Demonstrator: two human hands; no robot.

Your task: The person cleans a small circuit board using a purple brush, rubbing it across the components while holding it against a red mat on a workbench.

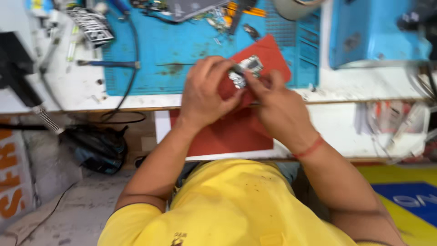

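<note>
Holding a small silver metal part [245,72] between both hands, you work above the red mat [236,132], which serves as the reference landmark below. Motion blur softens the whole view, so the part's exact shape and surface detail cannot be made out.

Hand state:
- Your left hand [203,93] is curled, its fingers closed against the left side of the part, over the upper half of the red mat.
- Your right hand [277,107] pinches the part from the right with thumb and fingertips. One red thread band [309,148] circles that wrist.
- Both hands hide most of the part; only its top edge shows.

Hidden or cut off:
- The red mat is partly covered by your hands and forearms; its lower edge disappears behind your yellow shirt [236,205].
- One blue work mat [182,50] lies beyond the red mat; its top is cut off by the frame edge, and the small tools and scraps on it are too blurred to count.
- One black cable [133,68] runs across the blue work mat, left of the red mat.
- One blue box [373,32] stands to the upper right of the red mat, cropped at the top.

Count: two hands, one part, one red mat.
</note>
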